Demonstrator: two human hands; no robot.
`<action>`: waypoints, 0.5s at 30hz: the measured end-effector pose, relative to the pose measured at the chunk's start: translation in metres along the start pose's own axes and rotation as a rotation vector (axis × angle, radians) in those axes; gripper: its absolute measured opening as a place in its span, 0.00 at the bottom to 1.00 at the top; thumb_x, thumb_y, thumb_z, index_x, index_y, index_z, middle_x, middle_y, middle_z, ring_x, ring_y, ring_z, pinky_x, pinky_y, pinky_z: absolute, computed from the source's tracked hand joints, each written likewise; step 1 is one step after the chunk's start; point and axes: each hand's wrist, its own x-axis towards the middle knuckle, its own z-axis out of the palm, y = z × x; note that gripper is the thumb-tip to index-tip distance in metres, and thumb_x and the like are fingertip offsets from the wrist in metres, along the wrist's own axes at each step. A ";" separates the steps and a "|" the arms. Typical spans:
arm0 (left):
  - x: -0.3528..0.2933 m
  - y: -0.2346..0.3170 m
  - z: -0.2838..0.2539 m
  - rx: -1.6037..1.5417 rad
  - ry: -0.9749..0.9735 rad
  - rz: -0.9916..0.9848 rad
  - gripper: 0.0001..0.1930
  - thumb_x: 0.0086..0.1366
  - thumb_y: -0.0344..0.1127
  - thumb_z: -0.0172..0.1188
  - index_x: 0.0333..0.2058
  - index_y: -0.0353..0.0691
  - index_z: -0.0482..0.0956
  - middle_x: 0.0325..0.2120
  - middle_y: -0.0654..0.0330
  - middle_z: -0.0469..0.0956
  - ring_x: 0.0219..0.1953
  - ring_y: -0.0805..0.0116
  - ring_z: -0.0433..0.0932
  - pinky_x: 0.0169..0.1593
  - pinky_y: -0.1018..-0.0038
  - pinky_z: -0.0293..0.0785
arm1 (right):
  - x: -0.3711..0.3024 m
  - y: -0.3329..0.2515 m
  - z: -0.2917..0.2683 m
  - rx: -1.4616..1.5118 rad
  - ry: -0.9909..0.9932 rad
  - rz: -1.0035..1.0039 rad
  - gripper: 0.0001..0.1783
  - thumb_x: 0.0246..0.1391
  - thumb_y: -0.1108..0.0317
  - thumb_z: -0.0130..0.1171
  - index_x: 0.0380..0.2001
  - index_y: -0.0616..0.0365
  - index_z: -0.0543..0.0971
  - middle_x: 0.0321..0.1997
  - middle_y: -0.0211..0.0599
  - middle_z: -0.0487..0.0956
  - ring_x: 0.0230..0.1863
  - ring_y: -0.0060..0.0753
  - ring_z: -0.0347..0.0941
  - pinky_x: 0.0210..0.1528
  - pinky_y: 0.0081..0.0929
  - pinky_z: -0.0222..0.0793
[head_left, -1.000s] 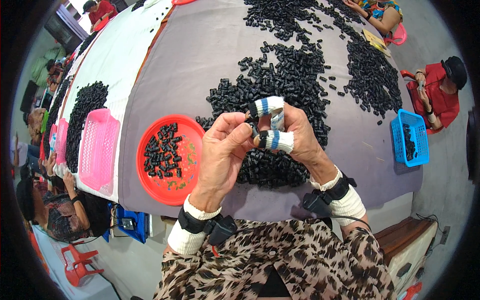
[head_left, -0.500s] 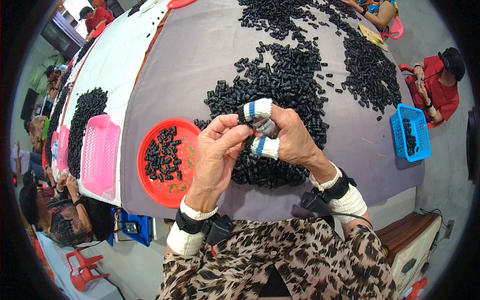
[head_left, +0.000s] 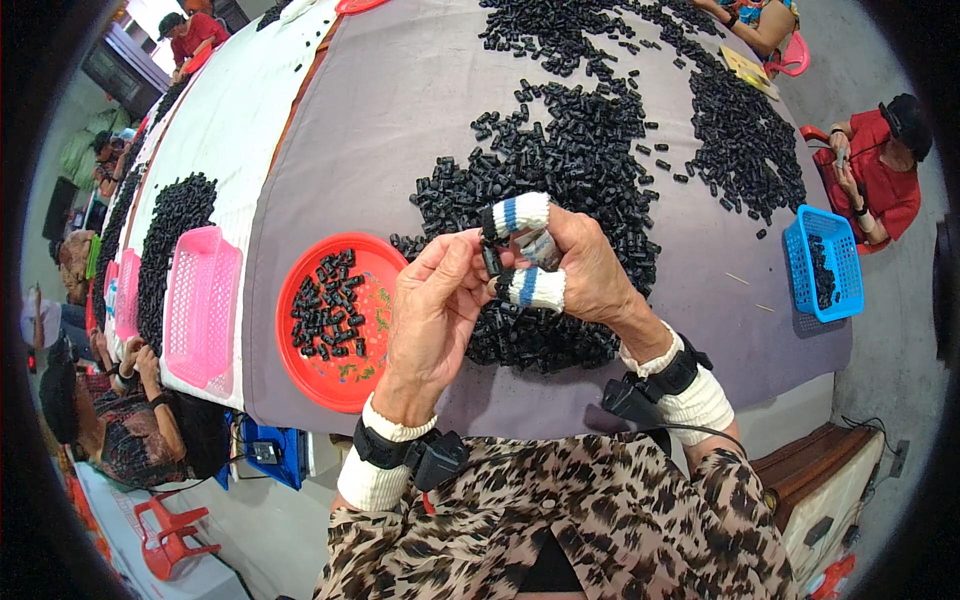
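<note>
A small black cylindrical piece point(head_left: 491, 262) stands roughly upright between my two hands. The fingers of my left hand point(head_left: 432, 305) are closed on it from the left. My right hand point(head_left: 592, 265) wears white knitted finger covers with blue bands on thumb and forefinger, and these tips meet the same piece from the right. Something greyish and shiny point(head_left: 541, 248) shows inside the right hand's grip; its kind is unclear. Under and beyond both hands spreads a heap of similar black pieces point(head_left: 570, 150). Left of my left hand, a red plate point(head_left: 340, 396) holds many more.
A pink basket point(head_left: 200, 310) stands left of the plate, and a blue basket point(head_left: 840, 297) with black pieces at the right table edge. Another pile point(head_left: 745, 150) lies at the right. Co-workers sit around the table, one in red point(head_left: 872, 170). Cables run from my wrist straps.
The black piece between my fingers shows more plainly, now turned upright. My right hand has shifted slightly right, and the left fingertips have altered their hold.
</note>
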 end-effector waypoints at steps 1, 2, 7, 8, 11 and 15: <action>-0.001 0.002 0.006 -0.004 0.037 -0.026 0.09 0.64 0.32 0.52 0.39 0.35 0.74 0.27 0.64 0.74 0.29 0.79 0.73 0.36 0.81 0.71 | 0.000 0.000 -0.001 -0.001 0.000 0.000 0.22 0.39 0.74 0.63 0.42 0.58 0.72 0.27 0.29 0.76 0.29 0.15 0.71 0.33 0.17 0.70; 0.000 0.000 0.002 -0.005 0.036 -0.026 0.09 0.64 0.32 0.52 0.39 0.35 0.74 0.27 0.64 0.74 0.29 0.79 0.73 0.36 0.81 0.71 | -0.001 0.000 -0.003 0.008 -0.011 0.011 0.22 0.39 0.73 0.63 0.42 0.58 0.72 0.28 0.28 0.76 0.30 0.15 0.71 0.33 0.17 0.70; 0.000 -0.005 -0.006 -0.031 -0.045 0.026 0.09 0.62 0.30 0.54 0.41 0.36 0.72 0.28 0.62 0.75 0.30 0.78 0.74 0.38 0.80 0.73 | -0.001 0.002 -0.002 0.037 -0.008 0.009 0.22 0.39 0.73 0.63 0.42 0.57 0.73 0.28 0.27 0.76 0.30 0.14 0.70 0.33 0.16 0.69; 0.000 -0.005 -0.005 -0.032 -0.046 0.027 0.09 0.62 0.30 0.54 0.41 0.36 0.72 0.28 0.62 0.75 0.30 0.78 0.74 0.38 0.80 0.73 | -0.001 0.003 -0.003 0.063 -0.016 0.018 0.21 0.39 0.73 0.63 0.41 0.57 0.73 0.29 0.26 0.76 0.30 0.14 0.70 0.33 0.16 0.69; 0.001 -0.005 -0.007 -0.099 -0.044 0.002 0.09 0.61 0.29 0.54 0.41 0.36 0.72 0.30 0.61 0.75 0.31 0.78 0.74 0.37 0.80 0.73 | -0.002 0.002 -0.003 0.061 -0.032 0.014 0.21 0.39 0.73 0.63 0.41 0.57 0.72 0.29 0.26 0.76 0.29 0.14 0.69 0.32 0.15 0.68; 0.000 -0.005 -0.010 -0.131 -0.116 0.001 0.11 0.62 0.30 0.54 0.42 0.35 0.72 0.32 0.60 0.76 0.34 0.75 0.75 0.38 0.80 0.73 | -0.001 -0.004 0.001 0.090 -0.015 0.032 0.22 0.39 0.72 0.63 0.41 0.57 0.71 0.28 0.26 0.76 0.29 0.14 0.69 0.31 0.16 0.68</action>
